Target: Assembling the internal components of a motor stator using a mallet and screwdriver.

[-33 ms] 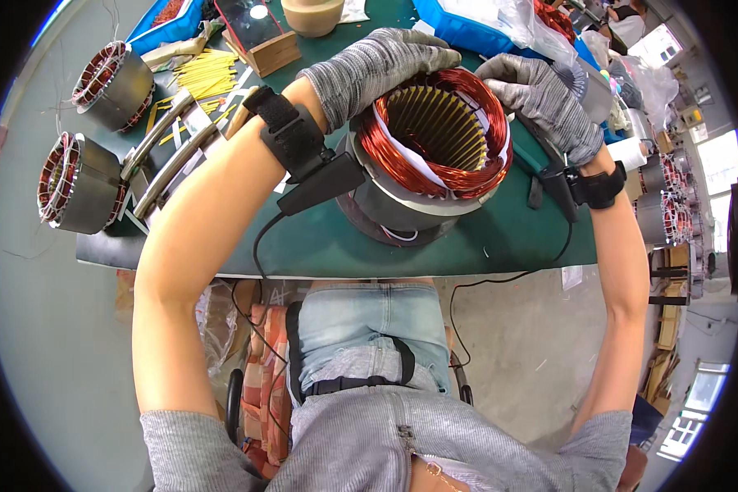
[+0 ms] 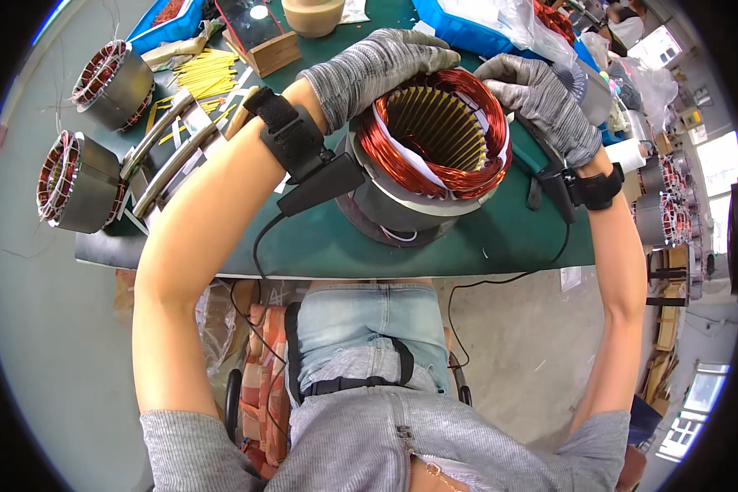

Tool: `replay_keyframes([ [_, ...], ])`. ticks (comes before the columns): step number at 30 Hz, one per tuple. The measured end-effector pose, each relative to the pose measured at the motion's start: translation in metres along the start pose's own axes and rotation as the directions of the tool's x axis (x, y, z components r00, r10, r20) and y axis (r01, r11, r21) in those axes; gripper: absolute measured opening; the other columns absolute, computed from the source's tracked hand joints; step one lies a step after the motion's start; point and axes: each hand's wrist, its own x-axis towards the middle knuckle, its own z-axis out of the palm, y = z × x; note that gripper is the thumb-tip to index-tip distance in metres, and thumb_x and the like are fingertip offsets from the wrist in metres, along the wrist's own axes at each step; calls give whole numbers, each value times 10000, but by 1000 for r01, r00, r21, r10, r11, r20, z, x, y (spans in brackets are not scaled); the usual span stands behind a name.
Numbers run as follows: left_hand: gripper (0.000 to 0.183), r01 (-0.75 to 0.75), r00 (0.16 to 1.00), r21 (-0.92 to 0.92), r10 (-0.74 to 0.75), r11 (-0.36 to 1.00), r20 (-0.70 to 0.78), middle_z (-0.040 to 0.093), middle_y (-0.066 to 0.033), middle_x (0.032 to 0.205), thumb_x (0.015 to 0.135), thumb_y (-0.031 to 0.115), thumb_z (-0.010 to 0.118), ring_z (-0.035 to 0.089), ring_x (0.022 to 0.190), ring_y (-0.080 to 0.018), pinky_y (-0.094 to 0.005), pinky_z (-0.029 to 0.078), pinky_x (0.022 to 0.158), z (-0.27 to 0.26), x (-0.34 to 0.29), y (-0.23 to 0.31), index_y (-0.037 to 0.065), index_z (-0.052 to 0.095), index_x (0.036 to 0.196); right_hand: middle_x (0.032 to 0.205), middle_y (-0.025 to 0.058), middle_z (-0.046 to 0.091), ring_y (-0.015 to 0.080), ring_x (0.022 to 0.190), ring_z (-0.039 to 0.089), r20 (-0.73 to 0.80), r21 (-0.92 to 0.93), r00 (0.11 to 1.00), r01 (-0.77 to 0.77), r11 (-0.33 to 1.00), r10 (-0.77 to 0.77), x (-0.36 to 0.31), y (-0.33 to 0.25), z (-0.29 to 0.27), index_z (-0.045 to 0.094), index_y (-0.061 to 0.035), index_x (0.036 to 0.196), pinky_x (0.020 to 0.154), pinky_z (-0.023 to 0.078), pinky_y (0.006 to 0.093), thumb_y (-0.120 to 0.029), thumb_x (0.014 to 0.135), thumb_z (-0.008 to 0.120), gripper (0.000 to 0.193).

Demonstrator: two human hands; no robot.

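Note:
A motor stator [image 2: 398, 205] stands on the table in front of me, a grey cylinder topped by a thick ring of red copper winding [image 2: 394, 168]. White insulating strips run through the ring, and yellowish slot liners line its bore. My left hand [image 2: 385, 70], in a grey knit glove, curves round the far left of the winding, its long fingers held together over the back. Against the far right edge, my gloved right hand [image 2: 549, 102] has its fingers bent in to the copper. Its palm side is partly hidden, as is the left thumb.
Two smaller stators [image 2: 82, 184] [image 2: 121, 86] stand at the left. Near them lie curved metal pieces [image 2: 172, 168] and yellow strips [image 2: 207, 74]. Blue trays [image 2: 467, 29] and a wooden box [image 2: 272, 56] are at the back. A black cable [image 2: 258, 238] hangs from my left wrist device.

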Motion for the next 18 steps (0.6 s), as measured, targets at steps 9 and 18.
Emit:
replay_keyframes([
  [9, 353, -83, 996, 63, 81, 995, 27, 610, -38, 940, 940, 292, 484, 582, 829, -80, -208, 483, 753, -2, -4, -7, 69, 554, 1205, 820, -8, 593, 53, 775, 540, 61, -273, 992, 121, 955, -108, 7, -20, 4, 589, -12, 995, 700, 453, 211, -205, 901, 566, 216],
  [18, 352, -89, 994, -134, 97, 987, 53, 606, -2, 986, 912, 243, 556, 561, 877, -75, -216, 476, 770, -4, 6, -3, 93, 548, 1230, 775, -35, 548, 31, 711, 487, 265, -210, 958, 172, 962, -114, 25, -19, -16, 567, -41, 931, 605, 411, 194, -183, 838, 622, 179],
])
